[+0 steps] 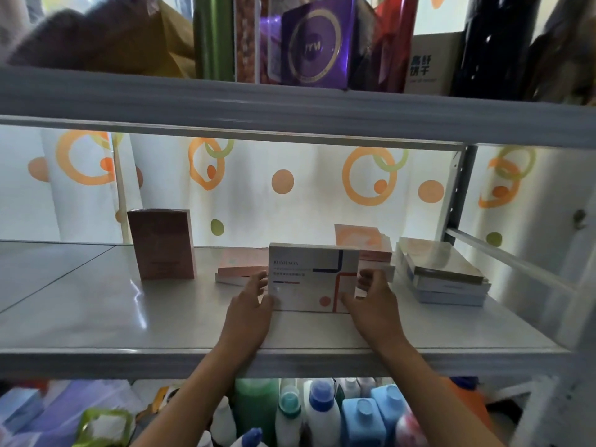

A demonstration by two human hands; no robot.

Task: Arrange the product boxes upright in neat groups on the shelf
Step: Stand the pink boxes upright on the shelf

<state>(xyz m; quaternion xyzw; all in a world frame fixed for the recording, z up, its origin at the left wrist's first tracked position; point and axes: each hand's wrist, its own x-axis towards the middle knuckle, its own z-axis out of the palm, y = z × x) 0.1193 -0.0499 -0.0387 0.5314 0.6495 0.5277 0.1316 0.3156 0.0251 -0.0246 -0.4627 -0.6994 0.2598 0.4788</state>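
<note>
Your left hand [251,301] and right hand [371,298] clamp the white box [311,279] by its side edges; it stands upright between them on the shelf [129,317]. Probably light, stiff card on a glossy surface. Grip low, edges only. Flat stack [445,275] sits right of your right hand.

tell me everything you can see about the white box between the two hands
The white box is a flat carton, apparently cardboard, with grey lettering, a navy corner line, a red-orange line and a small salmon dot. It stands upright on its long edge on the grey shelf, front face towards the camera. The left hand holds its left edge and the right hand its right edge.
</note>
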